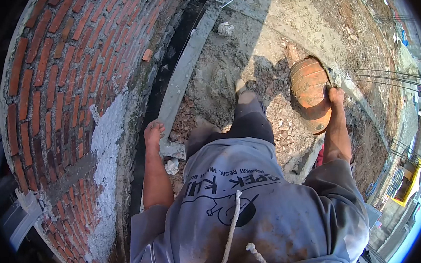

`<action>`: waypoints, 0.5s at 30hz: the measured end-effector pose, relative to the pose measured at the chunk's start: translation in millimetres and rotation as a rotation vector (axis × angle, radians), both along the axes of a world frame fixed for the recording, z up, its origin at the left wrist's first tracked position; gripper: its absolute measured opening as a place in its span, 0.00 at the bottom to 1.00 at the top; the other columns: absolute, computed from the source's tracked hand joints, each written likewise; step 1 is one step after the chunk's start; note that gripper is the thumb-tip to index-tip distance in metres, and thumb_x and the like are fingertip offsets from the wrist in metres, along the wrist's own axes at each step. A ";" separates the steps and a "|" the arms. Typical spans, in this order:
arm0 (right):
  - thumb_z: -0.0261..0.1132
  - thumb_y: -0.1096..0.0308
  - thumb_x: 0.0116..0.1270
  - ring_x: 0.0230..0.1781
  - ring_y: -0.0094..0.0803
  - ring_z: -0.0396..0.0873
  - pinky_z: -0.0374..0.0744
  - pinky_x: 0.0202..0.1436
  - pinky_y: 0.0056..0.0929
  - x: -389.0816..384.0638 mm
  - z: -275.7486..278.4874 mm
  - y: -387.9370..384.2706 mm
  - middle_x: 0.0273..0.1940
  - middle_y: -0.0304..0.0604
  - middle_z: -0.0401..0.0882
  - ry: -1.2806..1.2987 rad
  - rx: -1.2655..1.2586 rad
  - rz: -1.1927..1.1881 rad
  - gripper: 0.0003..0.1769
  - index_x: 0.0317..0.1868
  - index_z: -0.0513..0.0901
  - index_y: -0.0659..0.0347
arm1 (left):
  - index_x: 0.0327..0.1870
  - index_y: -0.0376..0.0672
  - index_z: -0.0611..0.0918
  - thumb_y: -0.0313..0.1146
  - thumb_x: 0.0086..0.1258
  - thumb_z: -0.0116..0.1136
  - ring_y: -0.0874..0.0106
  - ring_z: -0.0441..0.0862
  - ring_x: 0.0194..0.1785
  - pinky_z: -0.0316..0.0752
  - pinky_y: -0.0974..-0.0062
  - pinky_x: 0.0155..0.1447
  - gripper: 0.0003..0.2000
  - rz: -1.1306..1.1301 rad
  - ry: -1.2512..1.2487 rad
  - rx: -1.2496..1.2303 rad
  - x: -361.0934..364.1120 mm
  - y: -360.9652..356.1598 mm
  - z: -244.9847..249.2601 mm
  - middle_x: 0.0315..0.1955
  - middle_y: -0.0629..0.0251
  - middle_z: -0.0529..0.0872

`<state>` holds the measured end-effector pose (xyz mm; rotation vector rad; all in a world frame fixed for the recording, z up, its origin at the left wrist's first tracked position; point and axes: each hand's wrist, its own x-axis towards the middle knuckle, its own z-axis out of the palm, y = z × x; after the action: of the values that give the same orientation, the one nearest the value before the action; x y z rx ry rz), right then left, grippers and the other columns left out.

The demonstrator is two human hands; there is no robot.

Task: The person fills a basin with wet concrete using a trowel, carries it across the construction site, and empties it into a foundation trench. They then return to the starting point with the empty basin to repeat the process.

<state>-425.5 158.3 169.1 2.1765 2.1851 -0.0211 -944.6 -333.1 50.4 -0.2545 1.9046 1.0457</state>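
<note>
Here, a ribbed orange bucket (pixel 309 93), grey-smeared and dusty.

Brick wall (pixel 64 68); rubble (pixel 288 121); white rope (pixel 230 232)

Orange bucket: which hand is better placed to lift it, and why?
Probably right: the right hand grips the orange bucket by its rim, while the left hand rests on the grey plank.

I can't see inside the orange basin (pixel 309 93); only its ribbed outside faces me. The fingers of the right hand (pixel 336 95) curl over its rim, out of sight. The left hand (pixel 153 132) hides its palm against the concrete beam (pixel 186 67), so I can't tell its grip. The rope (pixel 230 232) is cut off by the bottom edge. The shirt print (pixel 233 182) is partly lost in folds.
</note>
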 end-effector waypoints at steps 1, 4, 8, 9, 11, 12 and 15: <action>0.50 0.58 0.51 0.49 0.57 0.71 0.68 0.55 0.41 5.1 -2.4 7.5 0.42 0.68 0.74 0.015 -0.036 -0.050 0.25 0.38 0.79 0.73 | 0.53 0.42 0.73 0.41 0.65 0.51 0.69 0.79 0.44 0.72 0.70 0.43 0.18 0.040 0.007 -0.001 -2.9 -2.1 0.7 0.43 0.61 0.80; 0.52 0.53 0.53 0.52 0.54 0.71 0.67 0.57 0.40 3.4 1.6 -11.3 0.47 0.65 0.74 0.103 -0.046 -0.078 0.27 0.43 0.79 0.69 | 0.53 0.42 0.74 0.40 0.65 0.51 0.69 0.80 0.43 0.72 0.70 0.43 0.18 0.125 0.007 -0.055 -1.4 -27.5 9.0 0.42 0.62 0.81; 0.56 0.49 0.54 0.51 0.52 0.72 0.69 0.55 0.39 -33.1 2.8 0.4 0.45 0.63 0.76 0.251 -0.149 -0.158 0.29 0.45 0.79 0.68 | 0.54 0.40 0.72 0.43 0.65 0.51 0.69 0.79 0.45 0.73 0.68 0.44 0.20 0.128 -0.011 -0.092 -0.7 -53.0 8.5 0.44 0.61 0.79; 0.56 0.50 0.54 0.50 0.53 0.73 0.69 0.54 0.39 -36.4 -8.4 4.4 0.43 0.65 0.76 0.306 -0.182 -0.265 0.29 0.44 0.78 0.70 | 0.54 0.40 0.71 0.44 0.65 0.51 0.69 0.78 0.46 0.73 0.68 0.44 0.22 0.116 -0.028 -0.087 4.1 -61.5 8.2 0.45 0.60 0.79; 0.57 0.51 0.52 0.49 0.55 0.72 0.68 0.53 0.38 -41.4 -27.0 16.6 0.41 0.68 0.75 0.317 -0.188 -0.132 0.29 0.40 0.78 0.74 | 0.53 0.39 0.73 0.41 0.65 0.51 0.69 0.79 0.43 0.72 0.68 0.43 0.20 0.161 -0.046 -0.171 14.8 -60.8 6.4 0.42 0.61 0.80; 0.58 0.52 0.51 0.49 0.56 0.72 0.68 0.53 0.38 -62.9 -22.4 9.8 0.41 0.69 0.75 0.181 -0.124 -0.018 0.29 0.39 0.78 0.75 | 0.52 0.38 0.74 0.40 0.65 0.51 0.70 0.80 0.41 0.71 0.68 0.43 0.18 0.187 -0.044 -0.198 14.1 -52.6 3.1 0.40 0.62 0.81; 0.58 0.54 0.50 0.49 0.57 0.70 0.67 0.54 0.38 -94.0 -39.0 10.2 0.42 0.71 0.73 0.098 -0.142 0.099 0.27 0.35 0.78 0.78 | 0.53 0.39 0.73 0.39 0.64 0.52 0.71 0.80 0.41 0.71 0.69 0.42 0.19 0.246 -0.061 -0.118 24.8 -44.6 5.4 0.40 0.63 0.81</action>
<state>-519.5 168.5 130.1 2.0308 2.2626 -0.2757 -919.7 -377.7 55.8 -0.5943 1.9159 1.0728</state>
